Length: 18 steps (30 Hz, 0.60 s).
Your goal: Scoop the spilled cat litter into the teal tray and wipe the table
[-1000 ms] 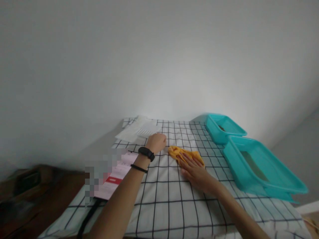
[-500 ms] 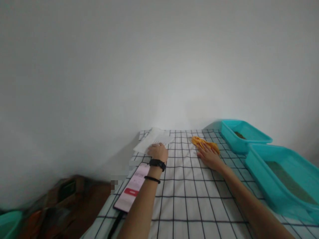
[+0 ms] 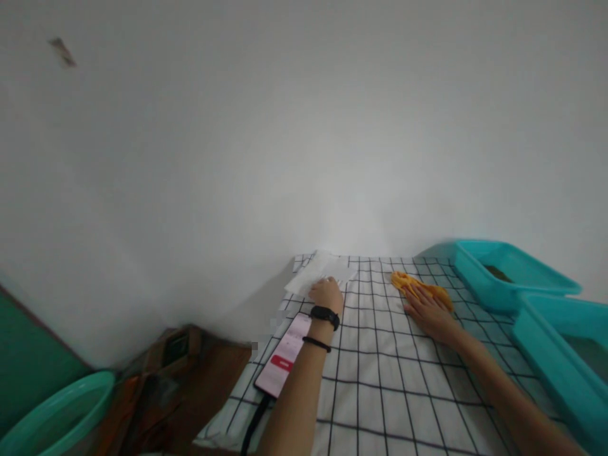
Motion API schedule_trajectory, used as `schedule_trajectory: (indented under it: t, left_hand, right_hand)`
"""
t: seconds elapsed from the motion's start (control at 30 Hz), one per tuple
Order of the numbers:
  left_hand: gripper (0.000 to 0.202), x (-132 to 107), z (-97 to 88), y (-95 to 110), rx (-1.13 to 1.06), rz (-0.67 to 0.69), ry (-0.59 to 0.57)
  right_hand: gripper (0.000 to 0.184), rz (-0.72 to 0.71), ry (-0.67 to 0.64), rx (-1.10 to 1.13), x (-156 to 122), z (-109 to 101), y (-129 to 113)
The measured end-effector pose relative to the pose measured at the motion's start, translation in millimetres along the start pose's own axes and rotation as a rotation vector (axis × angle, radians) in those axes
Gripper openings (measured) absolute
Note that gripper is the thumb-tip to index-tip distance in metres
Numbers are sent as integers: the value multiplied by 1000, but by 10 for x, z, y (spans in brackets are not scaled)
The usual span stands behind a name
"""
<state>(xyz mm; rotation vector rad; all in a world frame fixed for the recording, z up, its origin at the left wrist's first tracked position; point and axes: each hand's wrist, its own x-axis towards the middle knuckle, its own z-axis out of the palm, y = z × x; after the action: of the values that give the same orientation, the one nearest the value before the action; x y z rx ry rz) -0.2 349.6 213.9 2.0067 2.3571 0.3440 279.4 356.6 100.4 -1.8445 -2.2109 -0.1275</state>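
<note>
My left hand (image 3: 327, 293), with a black wristband, rests curled on the edge of a white cloth (image 3: 319, 273) at the far left of the checked surface (image 3: 380, 386). Its fingers look closed on the cloth's edge. My right hand (image 3: 430, 312) lies flat with fingers stretched out on an orange cloth (image 3: 418, 286), pressing its near part onto the checked surface. The orange cloth sticks out beyond my fingertips toward the wall.
A phone (image 3: 283, 355) with a pink screen and a black cable lies at the left edge. Two teal trays (image 3: 510, 273) (image 3: 560, 354) stand at the right. A brown bag (image 3: 166, 373) and a teal basin (image 3: 57, 415) sit lower left. A white wall is behind.
The view has swung left and up. My right hand slid the orange cloth away toward the far right, near the trays. My left hand moved onto the white cloth.
</note>
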Motion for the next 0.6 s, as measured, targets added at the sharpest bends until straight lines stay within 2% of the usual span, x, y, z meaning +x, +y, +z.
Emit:
schedule_trajectory:
  t: [0.2,0.3,0.43,0.53,0.6]
  left_hand:
    - [37,119,-208,-247,-137,-179,127]
    - [44,202,-173,-405,-221,-306,129]
    - [49,300,-74,-575,-370,-440,52]
    - [43,334,-56,-649,-500,-461,44]
    - [41,351,-57,-673,-619,-425,64]
  right_hand:
    - [63,-2,23,-8,7,61,23]
    - [62,5,25,-7,4,64,7]
    - [61,-5,17,-9,9,69,3]
    - [61,-17,9,-14,20,79,12]
    - [61,-20,5,-19,27,86,16]
